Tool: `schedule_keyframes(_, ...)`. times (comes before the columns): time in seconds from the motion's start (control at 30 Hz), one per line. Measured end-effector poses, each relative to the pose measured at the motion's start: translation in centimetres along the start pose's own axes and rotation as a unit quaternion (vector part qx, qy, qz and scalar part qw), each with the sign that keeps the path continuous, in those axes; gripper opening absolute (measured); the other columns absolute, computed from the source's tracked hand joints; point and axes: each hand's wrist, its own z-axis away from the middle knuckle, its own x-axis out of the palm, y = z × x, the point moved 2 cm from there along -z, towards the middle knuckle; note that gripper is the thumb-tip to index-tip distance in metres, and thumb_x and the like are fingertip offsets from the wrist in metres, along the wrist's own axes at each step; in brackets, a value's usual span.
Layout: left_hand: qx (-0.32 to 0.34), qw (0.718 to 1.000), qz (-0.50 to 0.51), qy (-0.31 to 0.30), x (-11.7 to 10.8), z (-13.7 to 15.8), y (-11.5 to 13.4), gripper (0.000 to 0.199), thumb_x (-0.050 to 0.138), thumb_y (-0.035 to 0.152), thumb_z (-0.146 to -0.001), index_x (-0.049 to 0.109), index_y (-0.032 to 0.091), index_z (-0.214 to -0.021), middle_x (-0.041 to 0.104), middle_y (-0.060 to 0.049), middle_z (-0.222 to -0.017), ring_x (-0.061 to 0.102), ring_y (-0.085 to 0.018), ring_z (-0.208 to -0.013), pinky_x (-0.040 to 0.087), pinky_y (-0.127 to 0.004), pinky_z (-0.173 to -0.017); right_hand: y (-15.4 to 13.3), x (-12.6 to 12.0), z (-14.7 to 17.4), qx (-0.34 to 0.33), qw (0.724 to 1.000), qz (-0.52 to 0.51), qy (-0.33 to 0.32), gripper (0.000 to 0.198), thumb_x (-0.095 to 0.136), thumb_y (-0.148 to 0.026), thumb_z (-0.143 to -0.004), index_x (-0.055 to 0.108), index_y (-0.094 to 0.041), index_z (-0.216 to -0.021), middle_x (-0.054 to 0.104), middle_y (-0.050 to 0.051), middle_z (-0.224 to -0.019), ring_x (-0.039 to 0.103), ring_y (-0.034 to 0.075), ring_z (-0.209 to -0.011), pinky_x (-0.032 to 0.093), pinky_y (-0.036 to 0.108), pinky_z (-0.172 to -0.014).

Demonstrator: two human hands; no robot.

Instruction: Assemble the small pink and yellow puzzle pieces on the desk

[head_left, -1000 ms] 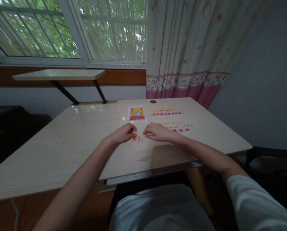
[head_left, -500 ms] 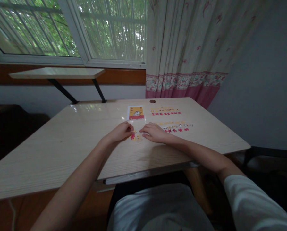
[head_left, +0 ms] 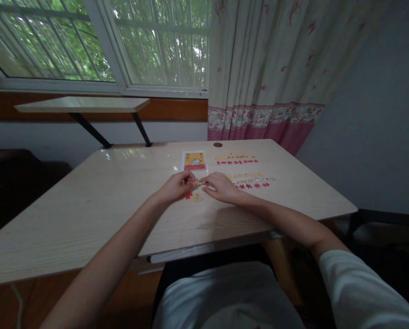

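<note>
Pinched in the fingers of my left hand (head_left: 179, 185) is a small yellow puzzle piece (head_left: 197, 183). My right hand (head_left: 220, 186) faces it from the right, fingers stretched and thumb apart, its index fingertip at the piece's edge. Whether that fingertip touches the piece I cannot tell. Just below the hands lie a red puzzle piece (head_left: 188, 196) and a pale yellow piece with a dark curved mark (head_left: 197, 196). Behind my hands rests a picture card (head_left: 194, 161) with a white figure on orange and red.
Rows of puzzle pieces, red (head_left: 237, 162) and yellow, lie at the back right of the desk (head_left: 122, 201). More rows, with red pieces (head_left: 257, 186) in front, sit beside my right hand. A raised shelf (head_left: 84, 104) stands at the back left, before the window.
My left hand has moved slightly right, bringing the yellow puzzle piece between both hands. My right hand has shifted only a little, its index fingertip now at the piece.
</note>
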Motion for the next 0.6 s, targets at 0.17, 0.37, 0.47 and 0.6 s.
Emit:
schedule_keyframes(0.17, -0.016, 0.989, 0.142, 0.025, 0.3, -0.1, 0.3, 0.028, 0.07, 0.039, -0.071, 0.059, 0.015, -0.078, 0.054, 0.002, -0.067, 0.047, -0.009, -0.057, 0.036, -0.021, -0.051, -0.2, -0.7, 0.0, -0.024, 0.998, 0.007, 0.066, 0.027, 0.059, -0.032, -0.088, 0.065, -0.017, -0.111, 0.069, 0.008, -0.093, 0.059, 0.02, -0.087, 0.04, 0.031, -0.078)
schedule_keyframes(0.37, -0.023, 0.972, 0.233, 0.026, 0.4, -0.5, 0.3, 0.039, 0.082, 0.036, -0.059, 0.055, 0.017, -0.079, 0.059, 0.003, -0.063, 0.055, -0.01, -0.057, 0.042, -0.023, -0.055, -0.4, -0.9, 0.2, -0.033, 0.994, 0.015, 0.098, 0.027, 0.058, -0.039, -0.089, 0.067, -0.018, -0.104, 0.07, 0.006, -0.087, 0.06, 0.018, -0.083, 0.037, 0.031, -0.074)
schedule_keyframes(0.47, -0.026, 0.969, 0.244, 0.02, 0.4, -0.5, 0.5, 0.042, 0.083, 0.037, -0.058, 0.054, 0.017, -0.081, 0.061, 0.004, -0.062, 0.057, -0.01, -0.056, 0.043, -0.023, -0.055, -0.5, -1.2, 0.3, -0.042, 0.992, 0.019, 0.116, 0.027, 0.058, -0.039, -0.089, 0.067, -0.018, -0.102, 0.07, 0.006, -0.086, 0.06, 0.018, -0.081, 0.036, 0.03, -0.073)
schedule_keyframes(0.6, -0.029, 0.972, 0.235, 0.008, 0.2, -0.4, 0.8, 0.044, 0.083, 0.038, -0.059, 0.052, 0.017, -0.083, 0.061, 0.004, -0.062, 0.057, -0.011, -0.055, 0.042, -0.023, -0.054, -0.6, -1.5, 0.3, -0.061, 0.991, 0.029, 0.119, 0.025, 0.057, -0.038, -0.09, 0.067, -0.017, -0.099, 0.07, 0.006, -0.084, 0.059, 0.017, -0.08, 0.035, 0.03, -0.072)
